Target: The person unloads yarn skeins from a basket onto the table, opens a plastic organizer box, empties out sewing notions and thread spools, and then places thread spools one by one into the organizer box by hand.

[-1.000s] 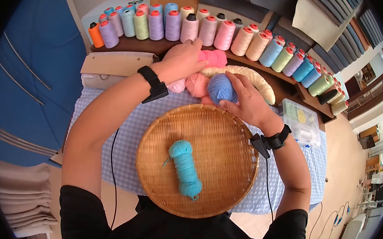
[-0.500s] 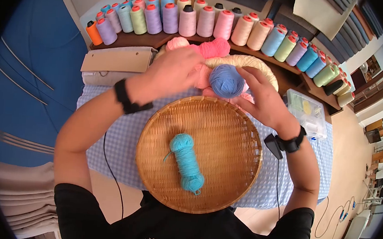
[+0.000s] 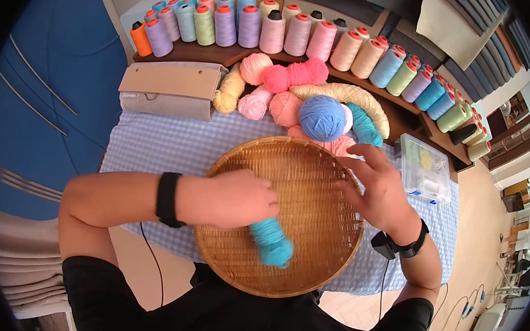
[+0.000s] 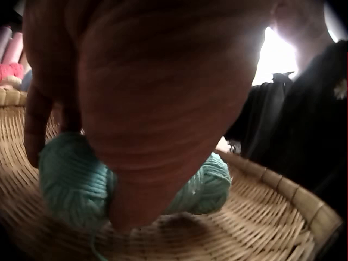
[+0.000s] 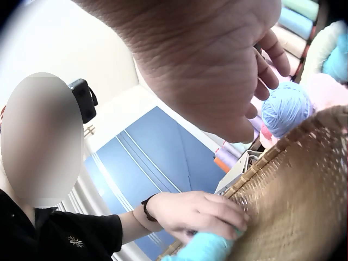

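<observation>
A round woven bamboo basket stands in front of the person, with a turquoise skein of yarn inside. The left hand reaches over the basket's left rim and grips the skein's upper end. In the left wrist view, thumb and fingers come down on either side of the yarn, and a loose strand trails below it. Over the basket's right rim hovers the right hand, its fingers loosely bent and holding nothing. Just beyond that hand sits a blue ball of yarn.
Behind the basket lie pink, coral, cream, yellow and teal yarns, including a bright pink skein. Thread cones line a curved shelf. A clear plastic box stands right, a beige fabric case left, on a checked cloth.
The left hand has drawn back from the pink yarns, down into the basket, and taken hold of the turquoise skein. The right hand has moved from the blue ball toward the basket's right rim.
</observation>
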Motion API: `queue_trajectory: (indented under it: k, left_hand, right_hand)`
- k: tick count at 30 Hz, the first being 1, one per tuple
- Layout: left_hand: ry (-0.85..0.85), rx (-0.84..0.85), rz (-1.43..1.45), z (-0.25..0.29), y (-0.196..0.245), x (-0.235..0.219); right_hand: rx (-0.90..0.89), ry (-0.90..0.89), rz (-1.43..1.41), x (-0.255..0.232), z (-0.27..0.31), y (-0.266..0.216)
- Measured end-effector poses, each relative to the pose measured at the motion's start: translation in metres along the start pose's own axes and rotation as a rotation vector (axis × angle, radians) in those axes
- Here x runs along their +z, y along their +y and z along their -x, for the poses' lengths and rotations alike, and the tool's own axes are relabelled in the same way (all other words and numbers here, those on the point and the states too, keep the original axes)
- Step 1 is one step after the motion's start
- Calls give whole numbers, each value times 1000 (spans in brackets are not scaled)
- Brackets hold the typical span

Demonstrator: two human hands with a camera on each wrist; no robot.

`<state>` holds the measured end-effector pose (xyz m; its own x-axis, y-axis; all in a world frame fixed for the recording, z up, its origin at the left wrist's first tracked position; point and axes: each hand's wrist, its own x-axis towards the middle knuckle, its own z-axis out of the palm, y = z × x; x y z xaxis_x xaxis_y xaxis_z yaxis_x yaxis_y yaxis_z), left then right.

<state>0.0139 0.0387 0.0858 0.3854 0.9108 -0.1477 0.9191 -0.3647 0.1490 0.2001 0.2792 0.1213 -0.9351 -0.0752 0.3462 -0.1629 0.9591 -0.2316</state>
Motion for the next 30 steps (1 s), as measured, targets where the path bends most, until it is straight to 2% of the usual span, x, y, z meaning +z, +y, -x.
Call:
queue_trajectory:
  k: [1,2,4,5,7,9,11,12,14,15,17,20,22,24,26,28,30]
  left_hand:
    - [-11,-34,125,1,-3,-14]
    - [-12,-28,123,6,-6,-27]
    - [135,-220,274,13,-15,-49]
    - [131,-208,272,9,-23,-54]
    - [493,-394,319,-1,-42,-67]
    - [548,-502,328,-22,-57,-91]
    - [501,-708,499,-48,-59,-122]
    - [506,-702,497,-61,-73,-123]
    - [662,-610,173,-91,-113,-106]
    - [665,-605,171,-103,-122,-102]
    - [542,-664,67,-120,-132,-92]
    - [484,-619,47,-123,-140,-73]
    - [529,-581,32,-111,-138,-65]
    - [676,-537,54,-82,-108,-74]
    - [605,-571,163,-45,-84,-73]
    - [574,-553,145,1,-64,-50]
    - [368,-783,350,42,-30,-39]
  right_hand:
    - [28,15,-20,-3,6,2]
    - [57,30,-36,-6,10,4]
    - [73,46,-64,-12,15,5]
    - [74,73,-93,-15,16,5]
    - [56,115,-91,-18,14,7]
    - [72,134,-61,-16,8,11]
    - [91,174,-16,-10,0,19]
    - [91,176,-8,-6,-2,23]
    - [197,171,-64,0,-4,31]
    - [245,157,-99,0,-4,32]
    - [273,142,-96,1,1,34]
    - [323,102,-91,5,18,32]
    - [343,82,-85,8,33,29]
    - [474,-12,-270,9,47,25]
    - [476,-42,-325,16,60,26]
    - [579,-151,-571,23,69,23]
    - [563,-174,-629,30,75,17]
